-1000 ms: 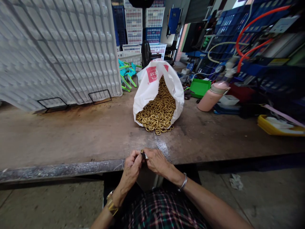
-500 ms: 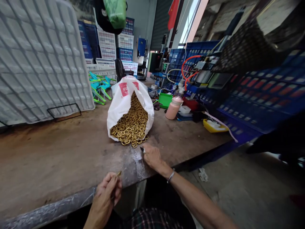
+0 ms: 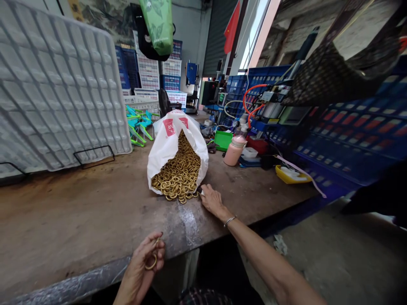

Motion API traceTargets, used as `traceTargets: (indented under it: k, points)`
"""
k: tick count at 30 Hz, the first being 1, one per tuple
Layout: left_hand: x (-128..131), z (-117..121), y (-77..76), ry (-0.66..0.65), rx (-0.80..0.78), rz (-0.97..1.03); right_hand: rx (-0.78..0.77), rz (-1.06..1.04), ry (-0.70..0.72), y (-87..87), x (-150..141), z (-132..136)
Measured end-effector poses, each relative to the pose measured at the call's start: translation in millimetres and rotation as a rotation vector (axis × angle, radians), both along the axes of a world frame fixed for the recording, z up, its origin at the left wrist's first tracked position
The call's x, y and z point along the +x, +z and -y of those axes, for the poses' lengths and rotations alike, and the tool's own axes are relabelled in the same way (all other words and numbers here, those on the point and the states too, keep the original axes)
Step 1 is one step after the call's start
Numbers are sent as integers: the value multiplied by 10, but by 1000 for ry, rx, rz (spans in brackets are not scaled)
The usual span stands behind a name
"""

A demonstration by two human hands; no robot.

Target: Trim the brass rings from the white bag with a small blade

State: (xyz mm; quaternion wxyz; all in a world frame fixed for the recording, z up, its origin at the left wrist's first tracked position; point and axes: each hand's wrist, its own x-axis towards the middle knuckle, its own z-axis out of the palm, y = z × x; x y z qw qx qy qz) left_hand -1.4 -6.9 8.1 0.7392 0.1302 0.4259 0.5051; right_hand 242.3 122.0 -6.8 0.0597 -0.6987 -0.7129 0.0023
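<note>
A white plastic bag (image 3: pixel 160 159) with red print lies on its side on the workbench, its mouth toward me. Brass-coloured rings (image 3: pixel 178 180) fill it, and some spill onto the wood at the front. Near the bench's front edge my left hand (image 3: pixel 143 260) is closed, palm partly up, with one brass ring (image 3: pixel 151 262) hanging at the curled fingers. My right hand (image 3: pixel 212 200) reaches to the right edge of the spilled rings. Its fingers are pinched around something small, dark and whitish, too little to make out.
The workbench (image 3: pixel 79 216) has clear tape along its front edge. Ribbed plastic trays (image 3: pixel 70 84) stand upright at left. To the right are a pink bottle (image 3: pixel 234 150), a green box (image 3: pixel 223 140) and a yellow dish (image 3: pixel 291 174). Blue crates (image 3: pixel 359 135) are stacked beyond.
My right hand has moved forward to the edge of the ring pile. The left hand has turned, so the brass ring shows more fully. The view has tilted up a little.
</note>
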Motion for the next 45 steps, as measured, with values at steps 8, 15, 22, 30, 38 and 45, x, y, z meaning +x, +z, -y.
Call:
traceTargets:
  k: [8,15,22,30,38,45]
  points:
    - [-26,-2,0,171,-140,39,-41,-35,100,-6,-204,461]
    - [-18,28,30,118,36,63,16,-276,280,-5,-547,582]
    - [-6,60,-1,109,227,-411,-94,-711,295,-12,-834,542]
    - [-48,56,-1,29,557,-939,-717,-1418,124,221,-1047,754]
    - [-53,72,-63,-67,586,-999,-818,-1500,95,199,-1083,785]
    - [-8,50,-52,-43,514,-926,-597,-1222,196,138,-1126,823]
